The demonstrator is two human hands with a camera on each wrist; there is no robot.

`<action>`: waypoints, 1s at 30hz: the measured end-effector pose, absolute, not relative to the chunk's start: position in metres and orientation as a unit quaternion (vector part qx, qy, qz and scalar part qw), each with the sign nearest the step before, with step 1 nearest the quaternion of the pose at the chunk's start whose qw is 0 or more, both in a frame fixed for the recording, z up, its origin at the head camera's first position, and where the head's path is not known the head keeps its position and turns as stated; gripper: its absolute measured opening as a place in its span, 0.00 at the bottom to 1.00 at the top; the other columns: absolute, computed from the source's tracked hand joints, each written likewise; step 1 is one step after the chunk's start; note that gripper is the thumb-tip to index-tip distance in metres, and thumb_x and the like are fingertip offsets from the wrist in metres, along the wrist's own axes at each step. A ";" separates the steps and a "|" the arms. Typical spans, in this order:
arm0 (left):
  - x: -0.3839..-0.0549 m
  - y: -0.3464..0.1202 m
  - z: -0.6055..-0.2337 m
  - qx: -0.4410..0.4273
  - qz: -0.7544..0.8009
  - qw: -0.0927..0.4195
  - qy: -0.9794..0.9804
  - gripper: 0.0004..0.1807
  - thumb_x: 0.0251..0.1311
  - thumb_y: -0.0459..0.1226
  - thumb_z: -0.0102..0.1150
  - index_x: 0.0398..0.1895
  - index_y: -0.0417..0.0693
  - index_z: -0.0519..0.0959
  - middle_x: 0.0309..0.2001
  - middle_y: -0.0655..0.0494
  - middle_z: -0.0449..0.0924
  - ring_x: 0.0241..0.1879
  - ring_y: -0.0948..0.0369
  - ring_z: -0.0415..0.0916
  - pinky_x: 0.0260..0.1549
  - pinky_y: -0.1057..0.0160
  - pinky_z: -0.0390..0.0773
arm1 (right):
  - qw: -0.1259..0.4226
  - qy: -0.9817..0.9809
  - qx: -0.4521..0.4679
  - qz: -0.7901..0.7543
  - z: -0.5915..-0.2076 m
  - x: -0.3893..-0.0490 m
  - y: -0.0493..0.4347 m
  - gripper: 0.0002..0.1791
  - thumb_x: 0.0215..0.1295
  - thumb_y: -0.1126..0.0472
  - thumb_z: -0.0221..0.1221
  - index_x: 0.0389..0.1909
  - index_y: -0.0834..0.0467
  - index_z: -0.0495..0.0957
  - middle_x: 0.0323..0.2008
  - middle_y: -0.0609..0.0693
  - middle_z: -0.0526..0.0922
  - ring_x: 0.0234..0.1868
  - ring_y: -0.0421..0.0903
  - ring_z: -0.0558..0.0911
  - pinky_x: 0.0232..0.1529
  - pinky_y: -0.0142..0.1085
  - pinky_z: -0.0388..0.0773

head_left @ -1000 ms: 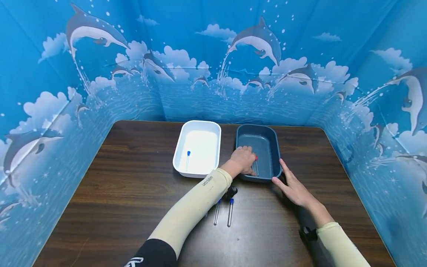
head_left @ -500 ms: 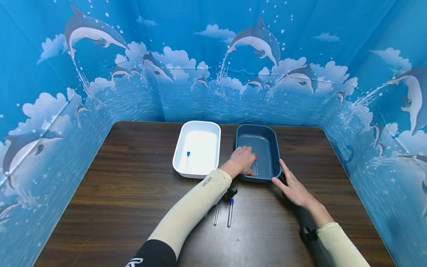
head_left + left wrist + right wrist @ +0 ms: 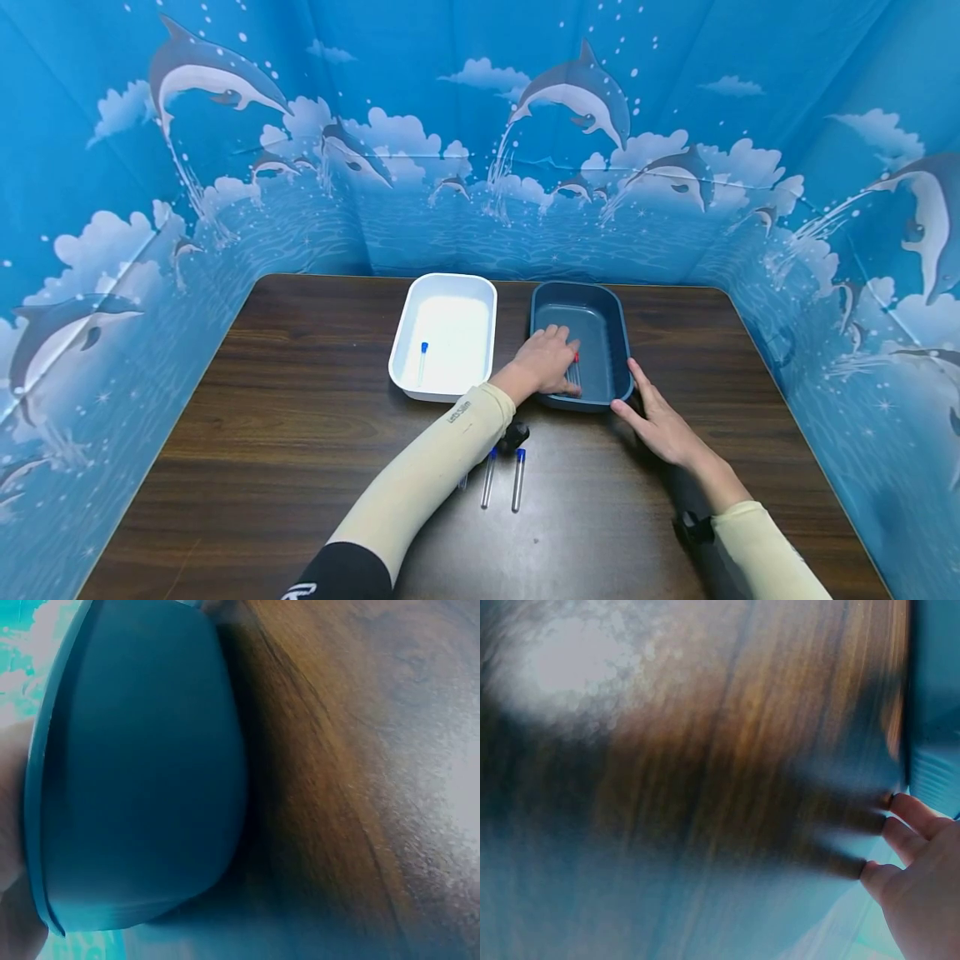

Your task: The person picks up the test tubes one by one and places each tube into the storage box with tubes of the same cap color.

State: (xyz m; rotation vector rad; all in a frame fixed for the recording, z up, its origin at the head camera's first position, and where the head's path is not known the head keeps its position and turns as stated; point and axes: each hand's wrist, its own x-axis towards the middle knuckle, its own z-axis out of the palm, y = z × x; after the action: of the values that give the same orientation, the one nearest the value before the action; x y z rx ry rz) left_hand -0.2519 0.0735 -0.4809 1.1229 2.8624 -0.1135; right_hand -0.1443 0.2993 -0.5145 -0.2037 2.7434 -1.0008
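Observation:
In the head view my left hand [image 3: 546, 362] reaches into the dark blue-grey tray [image 3: 618, 321] over its left side, thumb and forefinger spread apart. Between them lie glass test tubes [image 3: 573, 377], with a red cap showing; the hand hides part of them. The left wrist view has this tray's outer wall [image 3: 150, 765] close up, with part of the hand at the rim. My right hand [image 3: 667, 429] rests against the tray's front right corner, its fingers straight along the side and the thumb at the rim. In the right wrist view, fingertips [image 3: 877, 874] reach down by the table.
A white tray [image 3: 480, 333] stands to the left, a blue-capped test tube [image 3: 422, 362] inside. Two blue-capped test tubes [image 3: 519, 482] lie on the brown table [image 3: 262, 417] below the left wrist; another one's end peeks from under the sleeve. Dolphin-printed curtain [image 3: 420, 225] surrounds the table.
My left hand has shifted slightly, its thumb and forefinger reaching farther to the right over the red-capped tubes. The right hand and both trays have stayed where they were.

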 end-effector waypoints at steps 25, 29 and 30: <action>-0.230 -0.020 -0.445 0.318 0.113 -0.080 0.938 0.49 0.56 0.66 0.58 0.74 0.48 0.62 0.54 0.50 0.65 0.49 0.55 0.61 0.45 0.58 0.66 | 0.109 0.928 -0.069 -0.348 -0.513 -0.147 0.301 0.45 0.73 0.37 0.47 0.77 0.37 0.26 0.77 0.60 0.37 0.74 0.67 0.45 0.61 0.71 0.47; -0.222 -0.057 -0.443 0.288 0.126 -0.103 0.944 0.48 0.56 0.65 0.60 0.73 0.48 0.63 0.56 0.48 0.66 0.53 0.52 0.62 0.47 0.54 0.68 | 0.110 0.928 -0.070 -0.348 -0.515 -0.147 0.300 0.45 0.73 0.37 0.47 0.77 0.37 0.26 0.77 0.60 0.36 0.74 0.67 0.45 0.61 0.71 0.47; -0.219 -0.067 -0.444 0.280 0.131 -0.109 0.945 0.48 0.56 0.64 0.61 0.73 0.47 0.63 0.56 0.47 0.66 0.53 0.51 0.62 0.48 0.53 0.68 | 0.110 0.928 -0.070 -0.348 -0.515 -0.147 0.300 0.45 0.73 0.37 0.47 0.77 0.37 0.26 0.77 0.60 0.36 0.74 0.67 0.45 0.62 0.70 0.47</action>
State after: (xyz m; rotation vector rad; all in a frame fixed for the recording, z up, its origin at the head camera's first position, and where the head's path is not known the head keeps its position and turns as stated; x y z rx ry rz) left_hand -0.2190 -0.0673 -0.4435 0.9483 3.1938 0.4434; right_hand -0.1474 0.3004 -0.5151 -0.2070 2.7290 -1.0223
